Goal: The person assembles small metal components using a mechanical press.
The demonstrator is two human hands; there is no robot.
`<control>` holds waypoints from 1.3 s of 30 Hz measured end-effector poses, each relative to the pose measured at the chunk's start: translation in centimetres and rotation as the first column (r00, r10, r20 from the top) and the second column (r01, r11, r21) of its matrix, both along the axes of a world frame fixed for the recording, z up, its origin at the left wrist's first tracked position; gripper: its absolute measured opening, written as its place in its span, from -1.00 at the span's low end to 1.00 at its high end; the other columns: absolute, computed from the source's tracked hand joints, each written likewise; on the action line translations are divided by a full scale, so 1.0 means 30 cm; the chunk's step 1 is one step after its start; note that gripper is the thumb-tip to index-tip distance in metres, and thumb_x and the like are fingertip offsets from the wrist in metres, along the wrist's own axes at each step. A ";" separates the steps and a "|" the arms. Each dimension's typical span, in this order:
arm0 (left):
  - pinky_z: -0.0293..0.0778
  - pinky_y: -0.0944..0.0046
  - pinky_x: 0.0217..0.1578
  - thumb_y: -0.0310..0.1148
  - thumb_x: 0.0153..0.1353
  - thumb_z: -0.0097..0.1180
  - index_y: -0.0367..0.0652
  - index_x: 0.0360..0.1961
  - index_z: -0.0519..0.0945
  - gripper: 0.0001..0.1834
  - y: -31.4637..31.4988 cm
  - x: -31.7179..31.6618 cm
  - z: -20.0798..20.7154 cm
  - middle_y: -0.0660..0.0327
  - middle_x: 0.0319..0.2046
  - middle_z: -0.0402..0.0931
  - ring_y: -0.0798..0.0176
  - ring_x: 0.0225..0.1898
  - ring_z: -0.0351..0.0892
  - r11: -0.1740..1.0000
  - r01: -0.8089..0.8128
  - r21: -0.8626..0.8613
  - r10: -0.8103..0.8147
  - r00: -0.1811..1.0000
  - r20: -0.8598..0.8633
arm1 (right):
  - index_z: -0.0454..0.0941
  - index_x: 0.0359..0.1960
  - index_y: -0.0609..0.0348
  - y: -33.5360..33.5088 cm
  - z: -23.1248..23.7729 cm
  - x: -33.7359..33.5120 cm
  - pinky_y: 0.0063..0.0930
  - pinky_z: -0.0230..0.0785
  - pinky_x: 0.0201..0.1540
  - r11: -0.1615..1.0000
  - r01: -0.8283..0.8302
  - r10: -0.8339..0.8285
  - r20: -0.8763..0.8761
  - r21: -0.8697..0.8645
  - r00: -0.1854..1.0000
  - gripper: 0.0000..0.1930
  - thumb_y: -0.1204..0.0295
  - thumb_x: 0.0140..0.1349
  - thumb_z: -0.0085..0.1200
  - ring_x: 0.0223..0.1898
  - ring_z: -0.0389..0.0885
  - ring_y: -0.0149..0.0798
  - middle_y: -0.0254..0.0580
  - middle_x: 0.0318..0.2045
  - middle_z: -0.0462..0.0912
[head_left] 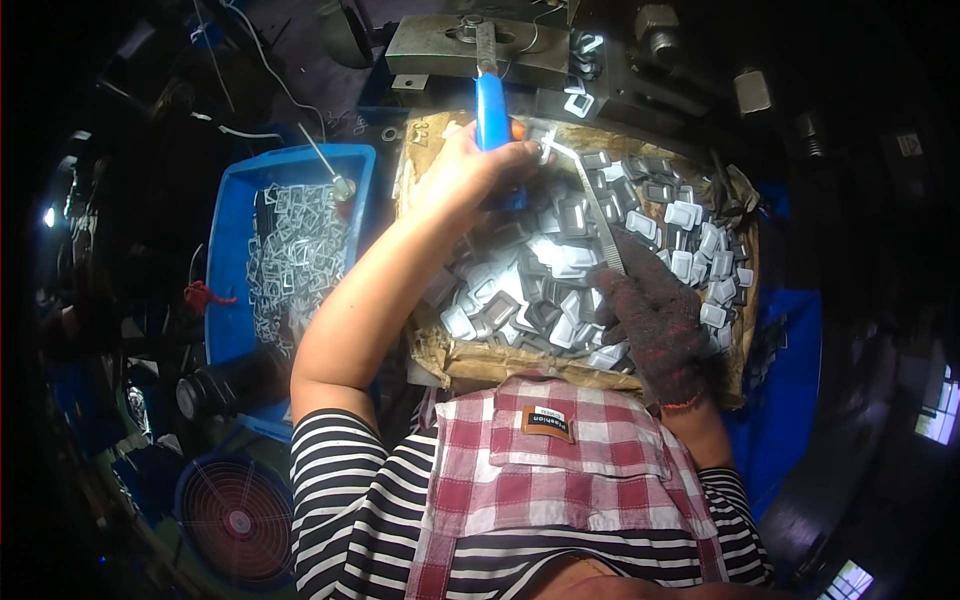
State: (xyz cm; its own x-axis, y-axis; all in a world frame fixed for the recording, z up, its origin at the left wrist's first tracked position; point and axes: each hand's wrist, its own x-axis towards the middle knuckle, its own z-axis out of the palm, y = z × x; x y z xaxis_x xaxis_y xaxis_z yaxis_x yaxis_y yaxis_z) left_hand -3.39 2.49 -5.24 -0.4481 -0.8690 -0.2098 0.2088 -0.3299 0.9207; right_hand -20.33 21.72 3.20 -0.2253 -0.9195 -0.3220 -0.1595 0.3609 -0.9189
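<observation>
My bare left hand (475,167) is closed around a blue handle (491,112), whose metal shank reaches up to a bolted steel block. Part of the grip is hidden. On my right hand (655,315) is a dark, worn glove, its fingers closed on long metal tweezers (600,212). The tweezers point up and left, with their tips by my left thumb, close to a small pale piece (548,146); whether they grip it I cannot tell. Beneath both hands, many small grey and white rectangular parts (572,262) lie heaped in a shallow cardboard box (490,358).
Left of my arm stands a blue bin (364,165) full of small metal frames (295,240). The steel machine block (420,45) is beyond the box, with a few loose parts beside it. A round fan (238,522) stands at lower left. Another blue container (800,390) is at right.
</observation>
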 end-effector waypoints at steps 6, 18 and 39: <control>0.54 0.41 -0.38 -0.46 0.19 0.32 -0.17 -0.17 0.44 -0.71 0.043 -0.026 0.059 0.23 -0.39 0.54 0.28 -0.28 0.68 0.994 0.051 0.097 -0.033 0.983 -0.183 | 0.47 0.22 0.21 0.000 -0.011 -0.007 -0.57 0.49 -0.38 1.000 -0.013 0.012 -0.062 -0.014 0.998 -0.60 0.42 0.36 0.06 -0.42 0.61 -0.48 -0.24 -0.30 0.67; 0.60 0.00 -0.24 -0.28 0.18 0.19 -0.24 -0.27 0.66 -0.77 -0.228 -0.145 0.303 -0.05 -0.37 0.67 -0.09 -0.26 0.71 0.486 0.739 -0.466 0.386 0.296 0.874 | 0.49 0.25 0.04 -0.044 0.083 -0.145 -0.60 0.47 -0.49 0.951 0.258 -0.302 -0.328 -0.170 0.895 -0.55 0.31 0.32 0.04 -0.51 0.57 -0.49 -0.28 -0.38 0.66; 0.51 -0.01 -0.12 -0.32 0.01 0.40 -0.28 -0.11 0.61 -0.58 -0.068 -0.025 0.094 -0.07 -0.24 0.61 -0.19 -0.17 0.62 0.652 0.571 -0.499 0.238 0.471 0.849 | 0.60 0.02 0.15 -0.303 -0.080 -0.278 -0.29 0.48 -0.20 0.893 -0.033 -0.322 -0.688 -0.449 0.650 -0.65 0.33 0.20 0.16 -0.30 0.64 -0.16 -0.07 -0.27 0.61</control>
